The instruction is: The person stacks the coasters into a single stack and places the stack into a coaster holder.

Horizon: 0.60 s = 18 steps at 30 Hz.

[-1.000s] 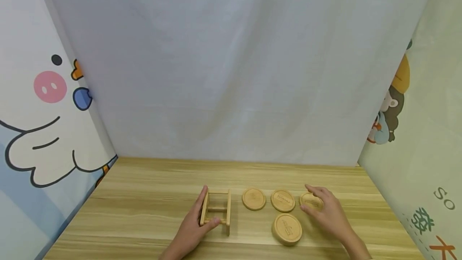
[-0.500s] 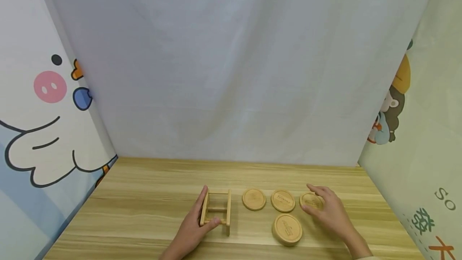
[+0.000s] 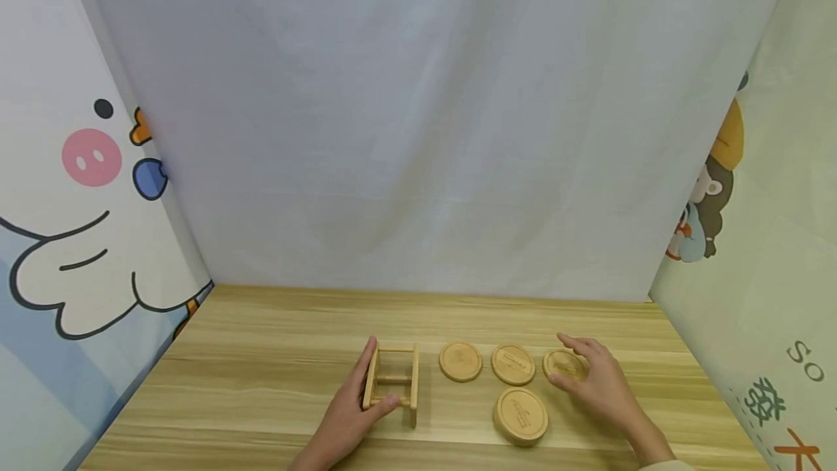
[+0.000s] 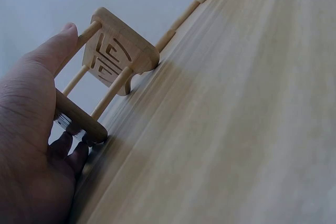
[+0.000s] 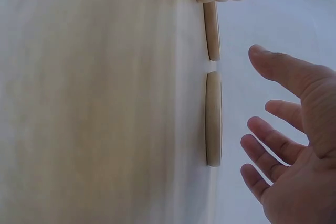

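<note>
A small wooden coaster holder [image 3: 415, 384], with two side panels joined by rods, stands on the table. My left hand [image 3: 343, 416] grips its left side, the thumb over a front rod and the fingers behind the left panel. In the left wrist view, the holder's far panel [image 4: 115, 51] shows cut-out slots. My right hand [image 3: 600, 387] hovers with spread fingers over the rightmost round wooden coaster [image 3: 562, 364], partly covering it in the head view. In the right wrist view, a gap separates the hand [image 5: 310, 135] from that coaster [image 5: 213, 119].
Two more coasters lie flat between holder and right hand: a left one [image 3: 461, 362] and a middle one [image 3: 513, 364]. In front of them sits a stack of coasters [image 3: 521, 416]. A white cloth [image 3: 425, 166] hangs behind the wood-grain table [image 3: 275, 340]; printed panels flank it.
My right hand has drifted slightly to the right above the rightmost coaster. The left hand, the holder and the coasters stay where they were.
</note>
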Each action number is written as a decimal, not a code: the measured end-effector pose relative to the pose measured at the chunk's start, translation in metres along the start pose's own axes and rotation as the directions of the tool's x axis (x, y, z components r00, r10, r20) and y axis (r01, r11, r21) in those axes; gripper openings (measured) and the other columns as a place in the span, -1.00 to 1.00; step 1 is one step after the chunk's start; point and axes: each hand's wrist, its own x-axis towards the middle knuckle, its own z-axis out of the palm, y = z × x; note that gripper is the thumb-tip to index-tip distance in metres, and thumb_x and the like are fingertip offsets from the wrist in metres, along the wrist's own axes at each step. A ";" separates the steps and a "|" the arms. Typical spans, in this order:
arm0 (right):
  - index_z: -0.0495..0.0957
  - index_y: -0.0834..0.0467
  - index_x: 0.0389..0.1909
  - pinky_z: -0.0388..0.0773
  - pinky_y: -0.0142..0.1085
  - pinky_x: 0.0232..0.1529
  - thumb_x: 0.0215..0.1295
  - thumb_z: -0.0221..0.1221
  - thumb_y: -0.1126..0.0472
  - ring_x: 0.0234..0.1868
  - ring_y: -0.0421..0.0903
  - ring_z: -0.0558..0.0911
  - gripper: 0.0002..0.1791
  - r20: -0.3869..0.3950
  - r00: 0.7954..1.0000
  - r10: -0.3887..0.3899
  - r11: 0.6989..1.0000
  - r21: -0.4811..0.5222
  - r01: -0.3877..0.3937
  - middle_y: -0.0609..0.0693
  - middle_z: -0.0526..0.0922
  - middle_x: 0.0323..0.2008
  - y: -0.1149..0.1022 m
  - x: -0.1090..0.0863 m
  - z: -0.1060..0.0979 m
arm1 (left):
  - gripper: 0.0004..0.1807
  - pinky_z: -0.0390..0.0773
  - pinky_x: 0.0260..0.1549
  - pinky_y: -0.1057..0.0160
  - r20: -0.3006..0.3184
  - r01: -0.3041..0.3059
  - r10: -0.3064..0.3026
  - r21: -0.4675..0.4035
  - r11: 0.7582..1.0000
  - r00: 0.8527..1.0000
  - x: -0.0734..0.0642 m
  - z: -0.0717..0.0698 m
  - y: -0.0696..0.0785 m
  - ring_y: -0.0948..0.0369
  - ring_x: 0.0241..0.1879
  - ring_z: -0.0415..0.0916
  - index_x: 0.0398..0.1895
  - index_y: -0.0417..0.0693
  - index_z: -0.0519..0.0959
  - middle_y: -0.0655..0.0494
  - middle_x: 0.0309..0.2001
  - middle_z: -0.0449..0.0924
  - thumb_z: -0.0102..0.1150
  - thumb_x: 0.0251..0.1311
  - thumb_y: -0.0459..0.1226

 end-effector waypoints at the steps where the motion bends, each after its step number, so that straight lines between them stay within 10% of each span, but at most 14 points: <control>1: 0.63 0.39 0.38 0.58 0.41 0.19 0.11 0.72 0.20 0.17 0.41 0.67 -0.17 0.002 1.000 0.005 1.000 0.000 -0.005 0.31 0.72 0.13 0.000 0.000 0.000 | 0.13 0.25 0.55 -0.38 0.000 -0.001 0.001 -0.001 1.000 1.000 0.000 0.000 0.000 -0.28 0.69 0.12 0.89 0.20 -0.11 -0.12 0.81 -0.08 0.46 0.50 -0.06; 18: 0.59 0.37 0.44 0.53 0.44 0.25 0.10 0.73 0.16 0.25 0.46 0.61 -0.10 0.054 0.997 0.060 0.998 -0.007 -0.060 0.34 0.67 0.21 0.003 0.003 -0.003 | 0.13 0.23 0.56 -0.38 -0.002 -0.003 0.003 0.010 1.000 1.000 -0.001 -0.001 0.002 -0.29 0.69 0.11 0.89 0.19 -0.10 -0.14 0.80 -0.08 0.47 0.49 -0.06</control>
